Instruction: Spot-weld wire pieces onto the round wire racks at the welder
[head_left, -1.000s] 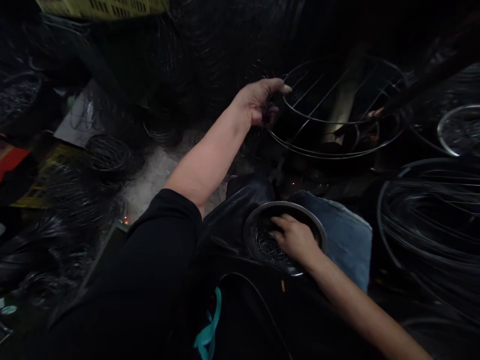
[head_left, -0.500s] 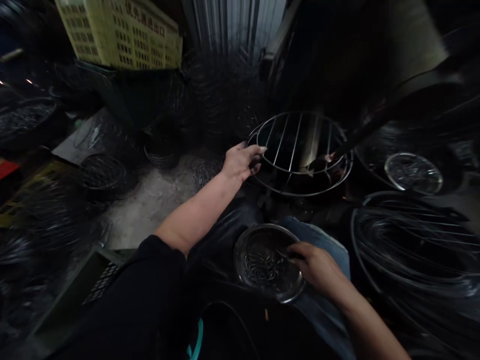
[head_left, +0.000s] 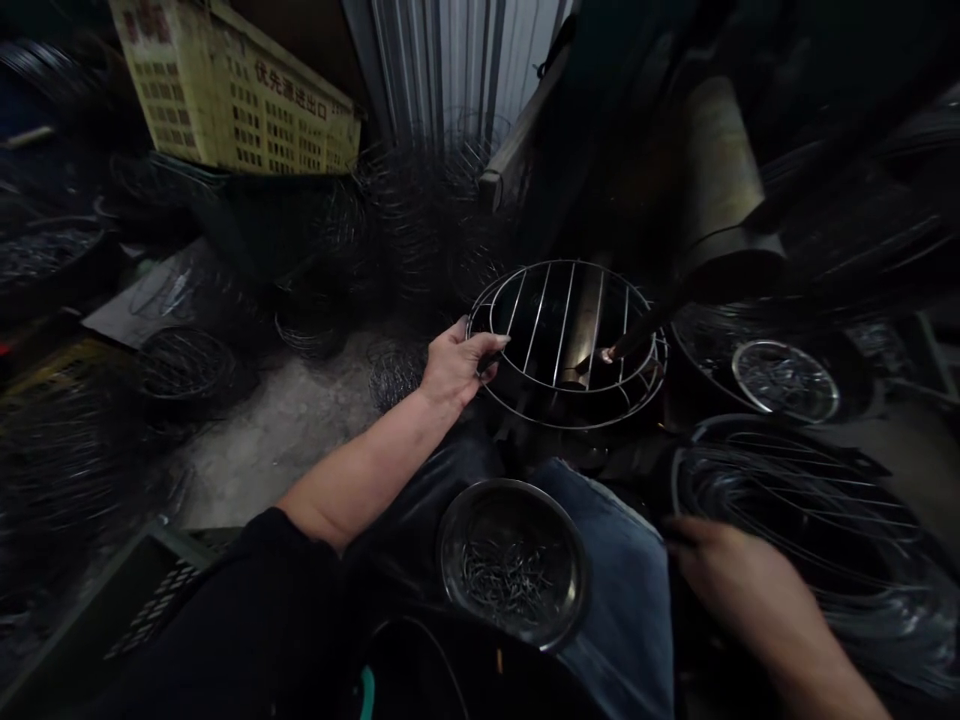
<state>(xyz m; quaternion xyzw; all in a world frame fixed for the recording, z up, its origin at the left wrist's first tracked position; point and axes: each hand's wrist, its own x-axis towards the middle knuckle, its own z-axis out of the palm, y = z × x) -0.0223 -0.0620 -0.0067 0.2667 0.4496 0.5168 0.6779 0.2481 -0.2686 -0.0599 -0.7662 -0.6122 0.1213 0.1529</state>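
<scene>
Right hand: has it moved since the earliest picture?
Yes. Judged against the coiled wire, the right hand has moved rightward, out of the metal bowl.

6 red Chinese characters (head_left: 291, 90), 优先源进出口, run along the long side of a yellow crate (head_left: 292, 128), with blurred red marks (head_left: 148, 25) on its end.

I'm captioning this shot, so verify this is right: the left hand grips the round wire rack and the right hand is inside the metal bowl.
Not quite: the head view shows the right hand outside the metal bowl, to its right. The left hand does grip the round wire rack.
</scene>
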